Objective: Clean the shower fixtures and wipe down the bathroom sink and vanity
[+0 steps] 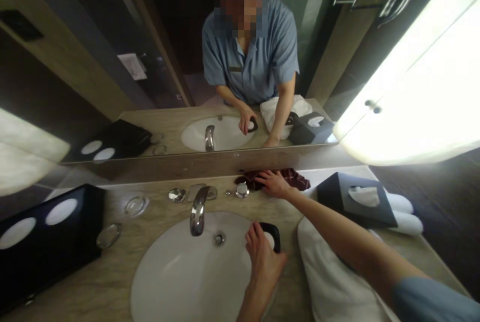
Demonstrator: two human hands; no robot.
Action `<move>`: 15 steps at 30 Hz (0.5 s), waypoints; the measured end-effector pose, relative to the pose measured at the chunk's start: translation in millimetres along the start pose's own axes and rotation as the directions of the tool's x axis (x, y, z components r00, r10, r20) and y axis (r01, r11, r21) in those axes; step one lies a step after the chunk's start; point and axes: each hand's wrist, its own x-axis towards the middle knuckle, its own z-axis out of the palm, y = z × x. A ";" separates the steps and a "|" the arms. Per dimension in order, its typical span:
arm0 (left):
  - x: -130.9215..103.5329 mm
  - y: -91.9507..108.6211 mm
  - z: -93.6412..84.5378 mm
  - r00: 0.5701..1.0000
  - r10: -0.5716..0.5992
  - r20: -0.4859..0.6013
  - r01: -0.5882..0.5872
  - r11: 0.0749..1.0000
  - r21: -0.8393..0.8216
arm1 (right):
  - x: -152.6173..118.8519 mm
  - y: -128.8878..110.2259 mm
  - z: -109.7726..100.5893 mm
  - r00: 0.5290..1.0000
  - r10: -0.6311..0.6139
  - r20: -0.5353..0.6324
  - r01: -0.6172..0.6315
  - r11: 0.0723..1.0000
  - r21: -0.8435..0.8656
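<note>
1. Head view, surfaces: the counter is pale, veined and stone-like, with an oval, glossy white basin set into it. A curved, shiny chrome faucet arches over the basin's back rim, between two round metal knobs.
2. Head view, right hand: it lies palm down on a crumpled dark red cloth with thin pale lines, against the backsplash. The fingers are spread slightly apart, resting on the cloth's left and middle part; its right end extends past the hand.
3. Head view, left hand: it grips a black dish with rounded corners, at the basin's right rim. The fingers are close together along the dish's left side, with the thumb apart at its lower right. A smooth, round white piece sits in the dish, between fingers and thumb.
4. Head view, around the hands: soft white fabric lies right of the dish, under the right forearm. Beyond it stands a dark, angular tissue box, beside white rolls. The mirror reflects a person in a blue short-sleeved shirt.
</note>
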 end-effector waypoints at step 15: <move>107.6 84.4 -29.6 0.937 0.349 0.020 -0.344 0.912 0.221 | -152.7 -118.4 25.8 0.927 0.373 0.036 -0.241 0.520 0.819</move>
